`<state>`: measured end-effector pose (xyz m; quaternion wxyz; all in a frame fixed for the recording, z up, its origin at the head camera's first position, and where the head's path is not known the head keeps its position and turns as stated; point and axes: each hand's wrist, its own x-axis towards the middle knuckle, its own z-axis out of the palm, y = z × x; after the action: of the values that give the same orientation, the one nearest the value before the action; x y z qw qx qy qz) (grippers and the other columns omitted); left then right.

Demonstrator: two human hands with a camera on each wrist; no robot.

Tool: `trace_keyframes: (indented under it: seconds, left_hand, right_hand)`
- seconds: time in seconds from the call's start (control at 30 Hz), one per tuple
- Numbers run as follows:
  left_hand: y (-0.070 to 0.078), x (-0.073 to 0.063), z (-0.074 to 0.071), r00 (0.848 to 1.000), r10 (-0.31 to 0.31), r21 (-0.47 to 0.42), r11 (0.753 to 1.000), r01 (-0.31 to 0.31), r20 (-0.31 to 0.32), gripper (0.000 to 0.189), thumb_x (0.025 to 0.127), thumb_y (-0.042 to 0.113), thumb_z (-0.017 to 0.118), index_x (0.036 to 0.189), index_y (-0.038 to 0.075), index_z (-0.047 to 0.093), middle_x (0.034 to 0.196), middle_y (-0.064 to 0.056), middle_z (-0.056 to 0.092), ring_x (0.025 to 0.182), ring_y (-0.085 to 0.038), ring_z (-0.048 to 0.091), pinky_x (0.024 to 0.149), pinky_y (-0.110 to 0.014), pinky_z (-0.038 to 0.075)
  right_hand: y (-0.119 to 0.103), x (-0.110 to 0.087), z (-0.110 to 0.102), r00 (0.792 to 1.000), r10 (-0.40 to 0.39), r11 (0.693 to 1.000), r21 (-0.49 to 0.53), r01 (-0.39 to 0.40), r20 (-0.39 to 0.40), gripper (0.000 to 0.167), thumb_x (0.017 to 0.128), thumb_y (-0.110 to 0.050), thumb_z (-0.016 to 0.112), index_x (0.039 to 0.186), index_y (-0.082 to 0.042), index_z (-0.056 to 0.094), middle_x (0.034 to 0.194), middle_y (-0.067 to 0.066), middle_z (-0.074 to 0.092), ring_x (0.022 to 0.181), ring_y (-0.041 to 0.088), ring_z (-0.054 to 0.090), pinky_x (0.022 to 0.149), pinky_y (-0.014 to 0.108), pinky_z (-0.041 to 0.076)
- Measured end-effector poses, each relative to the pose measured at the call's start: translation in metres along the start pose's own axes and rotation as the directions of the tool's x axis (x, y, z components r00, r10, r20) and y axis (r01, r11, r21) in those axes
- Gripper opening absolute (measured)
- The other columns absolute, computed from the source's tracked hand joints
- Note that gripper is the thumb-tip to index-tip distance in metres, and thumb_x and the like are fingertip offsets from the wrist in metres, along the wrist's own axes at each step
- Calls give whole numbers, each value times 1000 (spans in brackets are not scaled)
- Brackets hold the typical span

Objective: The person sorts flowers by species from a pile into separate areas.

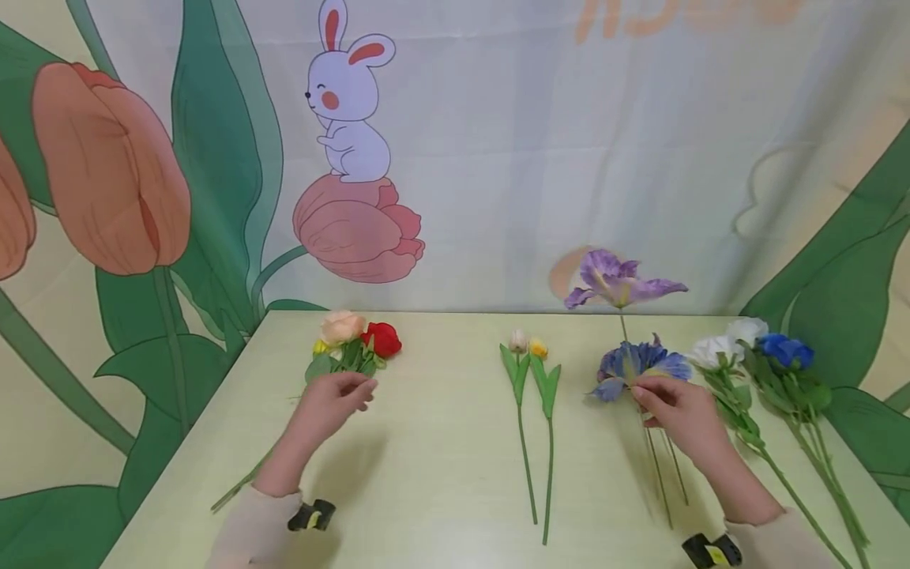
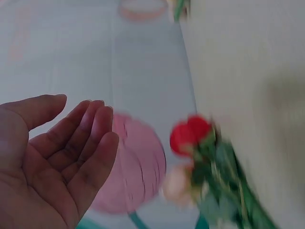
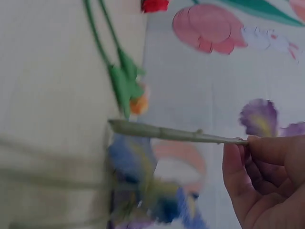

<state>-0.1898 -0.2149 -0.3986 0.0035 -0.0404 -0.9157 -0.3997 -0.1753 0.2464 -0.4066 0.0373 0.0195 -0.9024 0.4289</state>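
Observation:
My right hand [image 1: 678,415] pinches a thin green stem [image 3: 176,134] between thumb and fingertips. Above that hand rises a purple iris [image 1: 618,280], its bloom partly behind the fingers in the right wrist view. A blue iris [image 1: 636,367] lies just beyond the right hand, partly covered by it. My left hand [image 1: 330,407] hovers over the table with fingers loosely bent and nothing in them. Near it lie a red rose [image 1: 382,340] and a peach rose [image 1: 343,325] with green leaves; the hand and forearm hide part of their stems.
Two tulips, one pale [image 1: 518,341] and one yellow [image 1: 539,348], lie side by side mid-table. To the right are white flowers [image 1: 718,350] and a blue rose [image 1: 785,349] on long stems. A printed cloth [image 1: 483,158] hangs behind the table's back edge.

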Motion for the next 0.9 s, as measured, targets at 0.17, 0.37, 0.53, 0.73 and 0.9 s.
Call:
trace_keyframes:
  seconds: [0.17,0.37,0.53,0.73,0.9]
  left_hand:
    - [-35,-13,-42,994,-70,88,993,77,-87,34,105,23,58,118,-6,71,100,-20,76,88,-27,72,75,-35,57]
    - [-62,-21,-68,985,-116,227,964,142,-127,38,104,22,56,122,-10,67,117,-30,71,104,-45,68,85,-54,58]
    - [-87,-20,-72,981,-160,245,952,182,-108,37,102,18,57,120,-12,67,119,-34,69,107,-49,65,87,-56,56]
    - [-111,-13,-68,971,-235,232,943,238,-44,37,101,17,59,120,-14,65,118,-34,68,106,-48,66,88,-55,57]
    - [-124,-7,-61,964,-265,226,941,254,21,37,98,15,65,118,-16,66,112,-34,69,95,-41,68,86,-53,57]
  right_hand:
    - [34,-8,-22,996,74,992,-105,-69,43,39,106,-17,56,130,13,61,100,23,74,69,5,66,63,24,59]
    - [59,-15,-30,989,127,979,-172,-111,82,39,106,-14,54,131,15,59,101,25,73,70,10,66,62,26,59]
    - [72,-13,-24,982,149,972,-201,-124,113,36,104,-12,55,128,15,61,93,19,74,70,14,67,60,25,58]
    - [83,-9,-16,979,154,969,-212,-124,132,29,102,-7,56,119,16,64,88,16,73,67,14,65,59,27,59]
    - [90,-6,-12,975,160,959,-256,-117,154,29,102,-9,57,116,14,65,88,15,72,66,14,65,59,29,59]
